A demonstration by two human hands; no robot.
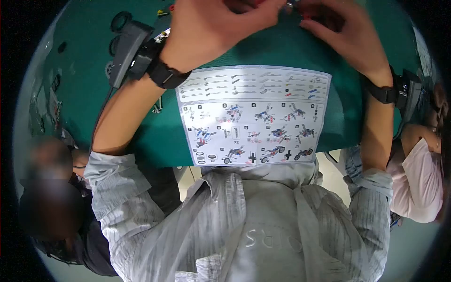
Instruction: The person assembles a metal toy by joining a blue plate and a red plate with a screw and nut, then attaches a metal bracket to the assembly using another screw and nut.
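My left hand [211,28] and my right hand [343,33] meet at the top edge of the view, over the green table [282,47]. Their fingers pinch small parts together: a bit of grey metal and red pieces [300,11] show between them, mostly cut off by the frame. Each wrist carries a black band with a black device: one on the left [131,47], one on the right [406,91]. Below the hands lies a laminated instruction sheet [253,115] with numbered building steps.
Black wheels and small parts [120,21] lie on the table at the upper left. A person sits at my left [51,197], another in a pink top at my right [423,178]. The table's near edge runs just under the sheet.
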